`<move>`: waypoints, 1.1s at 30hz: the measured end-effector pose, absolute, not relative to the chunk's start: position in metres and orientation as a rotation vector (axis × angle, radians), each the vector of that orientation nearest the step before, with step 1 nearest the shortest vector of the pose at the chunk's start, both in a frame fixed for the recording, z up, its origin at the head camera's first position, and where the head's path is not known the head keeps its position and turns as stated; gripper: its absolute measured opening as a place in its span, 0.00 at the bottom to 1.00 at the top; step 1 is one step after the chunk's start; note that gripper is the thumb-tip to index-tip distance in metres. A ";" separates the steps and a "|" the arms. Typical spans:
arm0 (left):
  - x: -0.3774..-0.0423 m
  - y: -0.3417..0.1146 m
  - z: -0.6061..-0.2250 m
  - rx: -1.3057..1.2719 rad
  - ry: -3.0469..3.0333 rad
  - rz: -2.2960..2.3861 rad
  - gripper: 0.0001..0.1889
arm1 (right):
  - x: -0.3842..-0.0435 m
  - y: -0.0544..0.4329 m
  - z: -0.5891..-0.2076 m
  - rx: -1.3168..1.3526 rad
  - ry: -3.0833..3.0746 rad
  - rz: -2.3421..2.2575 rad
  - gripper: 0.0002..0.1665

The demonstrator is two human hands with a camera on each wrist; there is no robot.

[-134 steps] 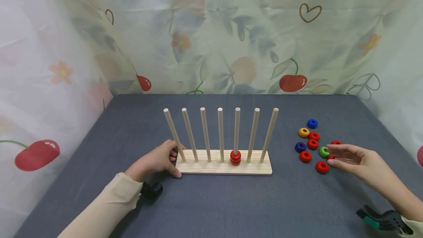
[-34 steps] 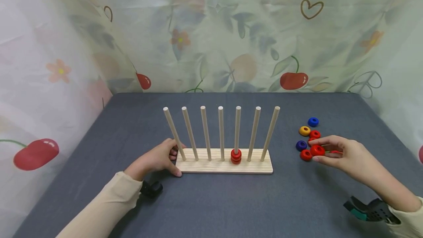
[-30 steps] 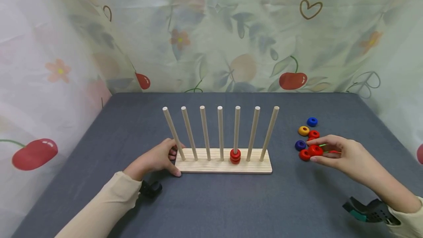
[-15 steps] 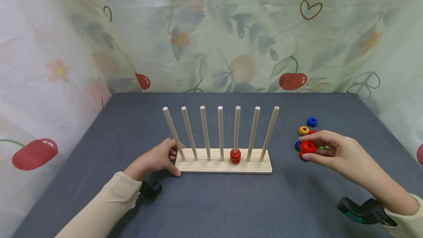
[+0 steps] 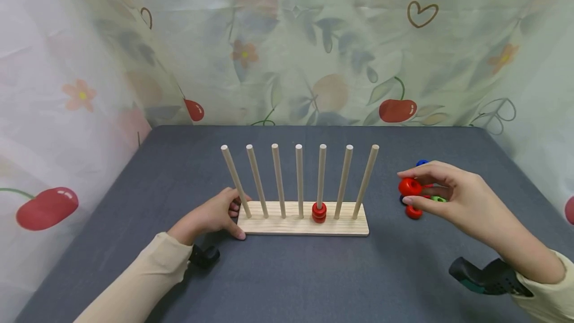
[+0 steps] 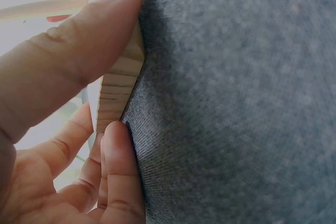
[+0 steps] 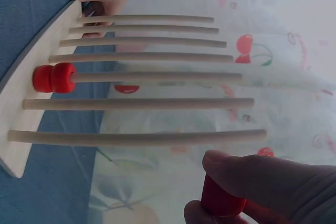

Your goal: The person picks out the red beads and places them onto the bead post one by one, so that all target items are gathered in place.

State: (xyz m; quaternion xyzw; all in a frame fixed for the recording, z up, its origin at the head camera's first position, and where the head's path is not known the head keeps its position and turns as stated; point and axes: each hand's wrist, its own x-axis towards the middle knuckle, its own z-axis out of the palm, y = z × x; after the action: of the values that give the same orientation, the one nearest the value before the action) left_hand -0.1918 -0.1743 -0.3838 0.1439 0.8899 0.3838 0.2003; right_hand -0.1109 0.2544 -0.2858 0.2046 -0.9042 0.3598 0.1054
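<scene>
currently right grip (image 5: 466, 196) pinches a red ring (image 5: 410, 187), thumb against fingers, held up near the loose rings (image 5: 413, 212) toward right edge of counter (image 5: 287, 278); left grip (image 5: 213, 216) clasps left end of rack (image 5: 282, 226). best leave ring's hole unblocked, rack braced.

The right hand (image 5: 464, 191) is partly hiding several rings (image 5: 413, 213) right of the rack (image 5: 278, 227); a sleeve (image 5: 139, 275) left of it is running off-frame.
</scene>
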 end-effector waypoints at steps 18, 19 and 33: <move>-0.193 -0.175 -0.386 0.422 2.482 1.079 0.38 | -0.111 0.223 -0.250 0.750 -2.486 1.018 0.31; -0.193 -0.176 -0.386 0.423 2.481 1.082 0.38 | -0.111 0.221 -0.249 0.765 -2.474 1.020 0.31; -0.192 -0.175 -0.384 0.405 2.493 1.051 0.38 | -0.118 0.188 -0.239 0.843 -2.364 1.181 0.31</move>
State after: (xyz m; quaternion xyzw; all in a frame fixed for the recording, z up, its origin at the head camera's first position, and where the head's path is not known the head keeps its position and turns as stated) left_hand -0.1917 -0.1745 -0.3837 0.1448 0.8926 0.3763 0.2016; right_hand -0.1179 0.1881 -0.2385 0.2989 -0.8379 0.4185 0.1827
